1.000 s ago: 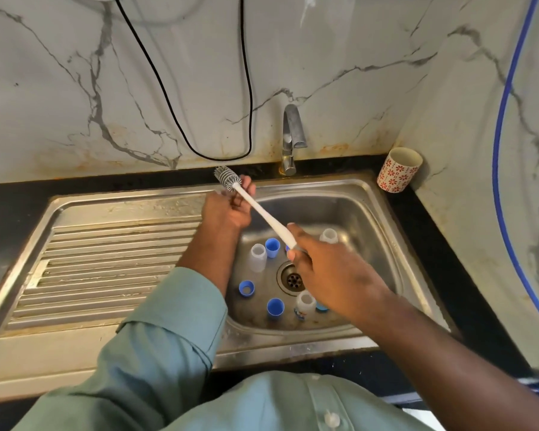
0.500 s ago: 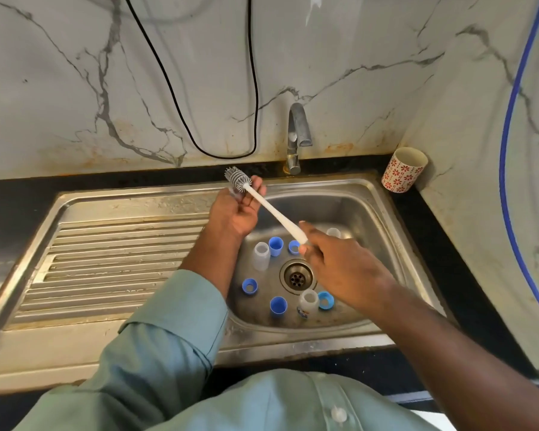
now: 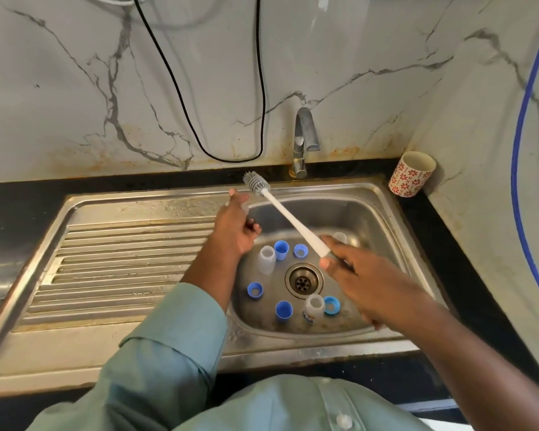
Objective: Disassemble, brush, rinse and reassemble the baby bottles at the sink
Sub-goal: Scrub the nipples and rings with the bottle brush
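- The steel sink [image 3: 383, 213] is set in a black surface [image 3: 442, 244], with its ribbed draining board [image 3: 122, 259] to the left of the bowl; the drain [image 3: 304, 279] serves as landmark below.
- The tap [image 3: 304, 141] stands behind the drain on the back edge, and a cup with red flowers [image 3: 410, 174] sits behind and to the right of it, in the corner of the surface.
- The left hand [image 3: 235, 228], up and left of the drain over the bowl's rim, is curled round a small clear part that is mostly hidden; I cannot tell which part it is.
- The right hand [image 3: 358, 275], just right of the drain, grips the white handle of the bottle brush [image 3: 288, 217], whose grey bristle head points up and left, past the left hand.
- Around the drain lie the bottle pieces: a clear bottle [image 3: 266, 259] and two blue caps [image 3: 281, 249] behind-left, a blue ring [image 3: 255, 290] to the left, and a blue cap [image 3: 283, 311], a small printed bottle [image 3: 314, 307] and a blue ring [image 3: 332, 304] in front.
- The print on the small bottle is too blurred to read.
- Against half a second ago, the brush head has drawn clear of the left hand's fingers, which have loosened a little; the pieces in the bowl lie as before.
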### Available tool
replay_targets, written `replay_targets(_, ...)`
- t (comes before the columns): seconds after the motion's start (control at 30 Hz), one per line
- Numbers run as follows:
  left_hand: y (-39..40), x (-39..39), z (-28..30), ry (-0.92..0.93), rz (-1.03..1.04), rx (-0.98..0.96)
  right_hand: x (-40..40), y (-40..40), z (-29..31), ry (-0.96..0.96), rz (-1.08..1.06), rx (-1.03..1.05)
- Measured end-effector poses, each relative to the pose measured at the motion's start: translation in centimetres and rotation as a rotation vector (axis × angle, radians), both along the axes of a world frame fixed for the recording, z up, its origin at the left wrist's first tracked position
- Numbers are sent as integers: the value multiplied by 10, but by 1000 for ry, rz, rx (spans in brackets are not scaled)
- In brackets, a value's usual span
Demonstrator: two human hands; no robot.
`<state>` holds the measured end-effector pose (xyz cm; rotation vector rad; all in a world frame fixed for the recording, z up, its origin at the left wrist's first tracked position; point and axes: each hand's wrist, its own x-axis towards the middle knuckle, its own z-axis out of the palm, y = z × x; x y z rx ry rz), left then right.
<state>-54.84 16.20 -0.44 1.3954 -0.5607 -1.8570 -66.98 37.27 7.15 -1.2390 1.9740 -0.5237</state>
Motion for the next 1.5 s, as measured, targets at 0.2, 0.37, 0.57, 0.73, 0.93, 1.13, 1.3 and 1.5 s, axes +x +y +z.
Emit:
replay_targets(0.2, 2, 7, 4, 302, 39, 88, 4, 9, -5, -3, 18, -3)
replay_targets(0.37, 7, -2, 5, 236, 163, 78, 14, 11, 14, -105, 80, 139)
replay_targets(0.57, 2, -6, -1, 83, 357, -66, 31, -9, 15, -127, 98, 127)
replay_targets(0.73, 14, -22, -1, 98, 279, -245, 30, -25, 16, -113, 28, 60)
replay_targets(0.93, -2, -9, 4, 146, 407, -194, 27, 1, 20, -155, 22, 98)
replay_targets(1.13, 28, -24, 8, 145, 355, -69, 25, -15, 11, -94, 17, 54)
replay_targets(1.3, 32, -28, 11, 145, 327, -75, 21, -15, 7, -49, -1, 51)
replay_targets(1.5, 16, -8, 22, 266, 391, -32, 16, 14, 10, -47, -18, -46)
